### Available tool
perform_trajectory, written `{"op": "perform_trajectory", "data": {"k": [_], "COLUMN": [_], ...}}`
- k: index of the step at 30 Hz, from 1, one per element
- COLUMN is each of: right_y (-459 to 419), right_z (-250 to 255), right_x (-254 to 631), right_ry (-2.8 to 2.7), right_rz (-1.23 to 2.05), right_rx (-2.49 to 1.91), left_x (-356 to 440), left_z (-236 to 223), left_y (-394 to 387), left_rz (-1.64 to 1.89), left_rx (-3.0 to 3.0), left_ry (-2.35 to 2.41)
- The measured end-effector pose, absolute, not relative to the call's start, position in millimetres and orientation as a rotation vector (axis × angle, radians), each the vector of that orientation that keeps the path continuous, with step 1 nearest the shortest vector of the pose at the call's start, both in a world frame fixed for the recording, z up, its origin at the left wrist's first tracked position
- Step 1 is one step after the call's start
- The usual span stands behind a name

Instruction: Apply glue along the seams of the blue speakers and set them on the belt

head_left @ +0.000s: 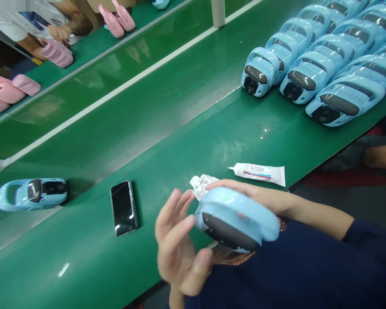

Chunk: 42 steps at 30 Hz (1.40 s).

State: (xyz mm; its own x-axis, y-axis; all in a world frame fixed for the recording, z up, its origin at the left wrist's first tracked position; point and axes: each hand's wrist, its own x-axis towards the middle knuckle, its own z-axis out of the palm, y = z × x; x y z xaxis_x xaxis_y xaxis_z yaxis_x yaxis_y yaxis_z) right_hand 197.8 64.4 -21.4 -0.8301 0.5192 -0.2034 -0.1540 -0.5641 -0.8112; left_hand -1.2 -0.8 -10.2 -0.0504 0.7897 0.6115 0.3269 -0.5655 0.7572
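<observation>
A light-blue handled device (231, 223) with a dark glossy panel is held tilted over the bench's near edge. My right hand (249, 191) grips it from the far side, with most of its fingers hidden behind the casing. Beside the device's left end is my left hand (180, 249), its fingers spread and the index fingertip close to the casing; whether it touches, I cannot tell. White crumpled tissue (202, 184) lies just behind the device. Further right rests a white glue tube (259, 171) marked D7000, its nozzle pointing left.
Rows of similar blue devices (308, 77) fill the bench's far right. A black phone (124, 208) lies left of my hands, and another blue device (33, 194) sits at far left. Tiny parts (262, 137) lie mid-bench. Across the belt, a person (59, 32) handles pink pieces (57, 53).
</observation>
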Motion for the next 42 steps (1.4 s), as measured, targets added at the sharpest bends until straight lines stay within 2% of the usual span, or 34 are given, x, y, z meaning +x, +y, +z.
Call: {"op": "perform_trajectory", "data": {"k": [3,8,15,22,42], "right_y": [61,52,50,48,45], "right_z": [-28,-48,-52,-53,-51], "right_x": [200,203,207,207,212], "right_ry": [-0.938,-0.718,-0.738,-0.802,-0.783], "right_rz": [2.458,2.58,2.633,2.507,2.632], "right_rx": [-0.668,-0.467,-0.465,-0.647,-0.812], "left_x": [-1,4,9,5,5], "left_z": [-4,5,3,1,0], "left_y": [3,-1,-7,-8,-10], "left_rz": [1.886,1.715,1.681,1.672,1.774], "left_rx": [1.556,1.207,1.125,1.099,1.183], "left_ry": [1.085,0.877,0.746,0.695,0.724]}}
